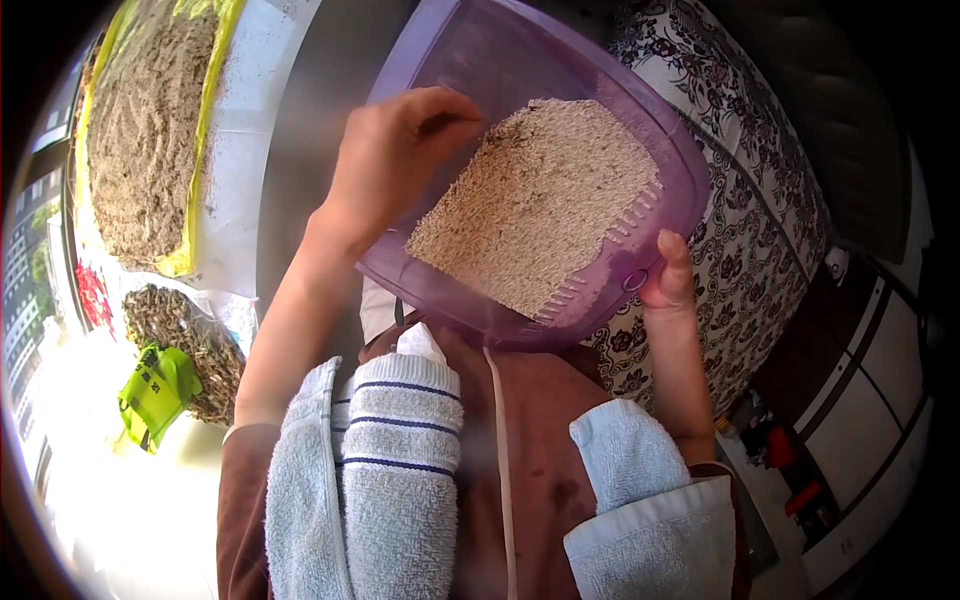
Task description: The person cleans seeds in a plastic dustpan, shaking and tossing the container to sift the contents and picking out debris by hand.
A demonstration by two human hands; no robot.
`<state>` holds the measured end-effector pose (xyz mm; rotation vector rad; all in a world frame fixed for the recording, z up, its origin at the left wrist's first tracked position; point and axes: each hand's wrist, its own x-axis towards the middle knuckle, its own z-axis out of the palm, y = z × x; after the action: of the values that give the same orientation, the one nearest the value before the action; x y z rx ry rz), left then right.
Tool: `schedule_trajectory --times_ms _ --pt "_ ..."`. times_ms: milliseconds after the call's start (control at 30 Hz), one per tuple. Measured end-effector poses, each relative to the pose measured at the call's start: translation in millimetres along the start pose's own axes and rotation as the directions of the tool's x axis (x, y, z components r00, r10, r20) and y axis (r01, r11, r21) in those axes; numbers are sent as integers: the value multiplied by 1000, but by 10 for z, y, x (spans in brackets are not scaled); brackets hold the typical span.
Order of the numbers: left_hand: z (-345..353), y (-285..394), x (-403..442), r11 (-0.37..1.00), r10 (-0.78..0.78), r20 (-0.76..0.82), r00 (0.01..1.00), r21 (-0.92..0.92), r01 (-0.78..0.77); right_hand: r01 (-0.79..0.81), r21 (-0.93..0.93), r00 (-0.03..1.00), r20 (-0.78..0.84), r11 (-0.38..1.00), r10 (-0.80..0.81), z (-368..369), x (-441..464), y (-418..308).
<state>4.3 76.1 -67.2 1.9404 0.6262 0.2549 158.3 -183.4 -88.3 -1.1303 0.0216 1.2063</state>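
A purple plastic scoop-like tray [690,165] is tilted in front of my body, with a layer of pale grains [550,190] spread toward its slotted end. Some darker bits lie among the grains near their upper left edge. My right hand [672,275] grips the tray's rim at the lower right, thumb on top, the other fingers hidden beneath. Over the tray's left part hovers my left hand [425,125], its fingers pinched together beside the grains; whether anything is between them is too small to see.
At the upper left, brown granular material [150,130] lies on yellow-edged sheeting, above a pile of dark husks [180,340] and a bright green bag [158,395]. Patterned fabric [740,250] is on the right. Towels [400,490] hang from the brown apron.
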Motion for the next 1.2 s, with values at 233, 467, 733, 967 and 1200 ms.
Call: schedule_trajectory --times_ms 233,467,733,967,1200 --pt "-121 -92 -86 830 -339 77 938 -445 337 -2 1 1000 -20 1000 2 -44 63 29" --pt "-71 -82 -148 979 -203 -145 968 -7 205 -7 30 1000 -1 1000 7 -2 132 64" --pt "-296 -229 -229 950 -289 -329 899 14 311 -23 43 1000 -10 999 23 -22 141 57" --pt "35 -42 -62 905 300 -141 943 353 -236 -42 27 999 4 999 42 33 174 26" --pt "194 -67 106 887 328 -55 943 360 -288 -29 37 1000 -5 999 29 60 169 42"
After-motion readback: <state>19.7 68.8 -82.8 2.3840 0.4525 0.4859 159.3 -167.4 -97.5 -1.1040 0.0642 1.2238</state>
